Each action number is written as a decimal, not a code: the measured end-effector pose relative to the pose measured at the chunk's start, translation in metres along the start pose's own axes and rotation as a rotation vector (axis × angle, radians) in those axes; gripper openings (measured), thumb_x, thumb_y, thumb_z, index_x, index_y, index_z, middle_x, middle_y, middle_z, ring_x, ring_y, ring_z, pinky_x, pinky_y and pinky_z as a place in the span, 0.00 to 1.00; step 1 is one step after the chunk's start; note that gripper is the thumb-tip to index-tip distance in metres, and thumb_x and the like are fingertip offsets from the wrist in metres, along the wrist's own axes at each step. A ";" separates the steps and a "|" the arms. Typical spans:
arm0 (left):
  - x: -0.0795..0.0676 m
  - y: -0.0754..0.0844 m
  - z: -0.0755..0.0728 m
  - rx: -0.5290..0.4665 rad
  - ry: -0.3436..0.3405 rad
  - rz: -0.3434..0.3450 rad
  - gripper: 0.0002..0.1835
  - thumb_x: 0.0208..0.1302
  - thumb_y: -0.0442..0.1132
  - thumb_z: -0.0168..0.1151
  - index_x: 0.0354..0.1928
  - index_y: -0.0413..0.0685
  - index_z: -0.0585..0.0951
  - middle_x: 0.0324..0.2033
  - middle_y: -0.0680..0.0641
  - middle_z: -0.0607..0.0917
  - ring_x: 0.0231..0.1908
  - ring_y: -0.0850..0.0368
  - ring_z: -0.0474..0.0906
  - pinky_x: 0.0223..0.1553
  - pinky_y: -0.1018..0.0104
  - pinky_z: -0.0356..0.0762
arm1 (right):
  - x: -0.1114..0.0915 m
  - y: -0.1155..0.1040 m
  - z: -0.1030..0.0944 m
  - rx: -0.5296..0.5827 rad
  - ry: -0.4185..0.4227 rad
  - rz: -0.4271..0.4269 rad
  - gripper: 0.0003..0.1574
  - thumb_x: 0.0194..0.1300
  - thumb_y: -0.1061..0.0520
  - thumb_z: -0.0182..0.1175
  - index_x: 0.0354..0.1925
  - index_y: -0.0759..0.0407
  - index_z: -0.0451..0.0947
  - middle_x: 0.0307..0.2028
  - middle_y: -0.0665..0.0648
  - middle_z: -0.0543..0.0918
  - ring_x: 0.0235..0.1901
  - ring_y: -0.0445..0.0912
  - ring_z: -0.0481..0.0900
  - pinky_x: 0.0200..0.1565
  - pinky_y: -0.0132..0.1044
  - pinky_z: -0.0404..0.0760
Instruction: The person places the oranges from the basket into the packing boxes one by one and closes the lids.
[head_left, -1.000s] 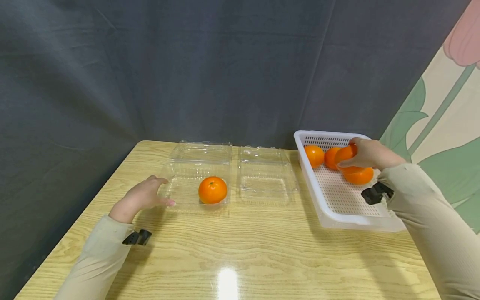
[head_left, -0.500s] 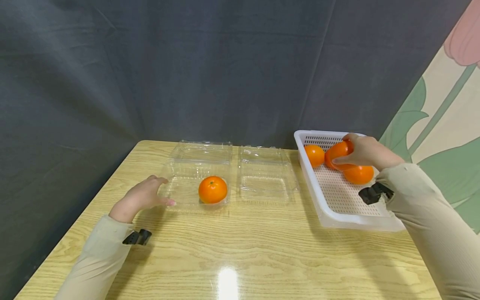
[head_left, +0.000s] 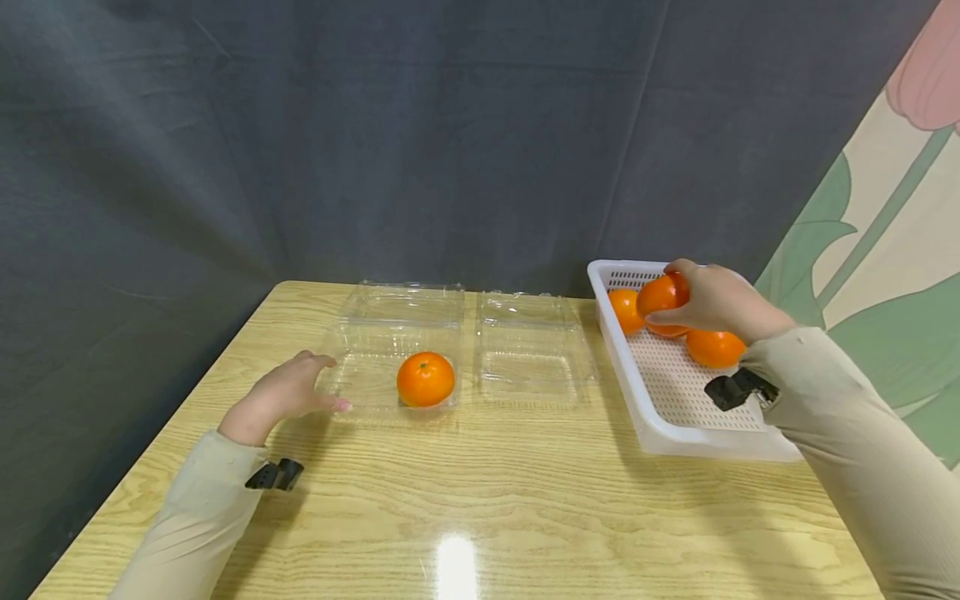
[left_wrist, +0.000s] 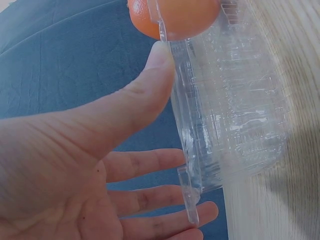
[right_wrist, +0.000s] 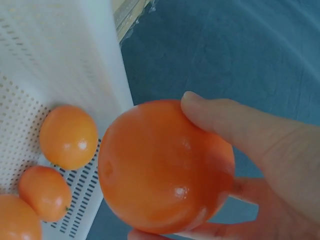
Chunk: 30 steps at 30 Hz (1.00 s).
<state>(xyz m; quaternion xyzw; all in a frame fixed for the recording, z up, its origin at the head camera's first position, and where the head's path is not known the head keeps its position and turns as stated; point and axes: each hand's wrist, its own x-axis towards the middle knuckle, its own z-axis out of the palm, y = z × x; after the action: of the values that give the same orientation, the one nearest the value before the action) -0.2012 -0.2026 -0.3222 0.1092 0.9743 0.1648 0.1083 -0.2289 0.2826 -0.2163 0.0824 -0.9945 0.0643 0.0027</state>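
Observation:
My right hand (head_left: 720,304) grips an orange (right_wrist: 165,167) between thumb and fingers, above the white basket (head_left: 645,400). In the head view this held orange overlaps the oranges behind it. My left hand (head_left: 288,392) spreads thumb and fingers at the left end of an opened clear plastic clamshell box (head_left: 367,379). Seen from the left wrist, the thumb touches the box's rim (left_wrist: 182,110) and the straight fingers reach to its corner. One orange (head_left: 425,380) sits in the right part of that box, stem up.
Three oranges lie in the basket, among them one at front right (head_left: 716,349) and one at the left wall (head_left: 626,310). A second opened clear clamshell box (head_left: 532,367) stands between the first box and the basket. A dark curtain (head_left: 450,150) hangs behind the wooden table (head_left: 360,517).
My right hand has moved left within the basket area, carrying the gripped orange up and toward the basket's left side. The left hand and both boxes stay where they were.

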 end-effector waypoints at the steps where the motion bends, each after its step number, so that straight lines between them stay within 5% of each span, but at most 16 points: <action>1: 0.000 0.000 0.000 0.000 -0.001 0.000 0.45 0.51 0.54 0.68 0.62 0.28 0.65 0.58 0.25 0.67 0.55 0.30 0.69 0.52 0.42 0.71 | 0.000 -0.002 0.000 -0.011 0.004 -0.005 0.46 0.52 0.42 0.66 0.59 0.69 0.62 0.41 0.71 0.79 0.39 0.61 0.73 0.43 0.54 0.74; 21: 0.001 -0.001 0.000 -0.004 -0.005 -0.006 0.45 0.51 0.54 0.69 0.62 0.28 0.65 0.58 0.24 0.66 0.55 0.30 0.69 0.52 0.42 0.71 | -0.002 -0.022 0.000 -0.064 0.044 -0.046 0.44 0.52 0.42 0.66 0.58 0.66 0.64 0.36 0.67 0.79 0.37 0.58 0.73 0.38 0.49 0.74; 30: 0.001 -0.001 0.000 -0.001 -0.004 -0.002 0.45 0.51 0.54 0.69 0.62 0.28 0.65 0.58 0.25 0.67 0.54 0.31 0.70 0.52 0.42 0.71 | -0.004 -0.029 0.002 -0.004 0.072 -0.101 0.41 0.50 0.45 0.69 0.55 0.65 0.67 0.33 0.63 0.79 0.34 0.55 0.74 0.38 0.46 0.72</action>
<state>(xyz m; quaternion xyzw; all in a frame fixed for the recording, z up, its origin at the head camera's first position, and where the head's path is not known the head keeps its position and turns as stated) -0.2020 -0.2033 -0.3225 0.1085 0.9740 0.1652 0.1106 -0.2204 0.2546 -0.2147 0.1300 -0.9885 0.0650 0.0418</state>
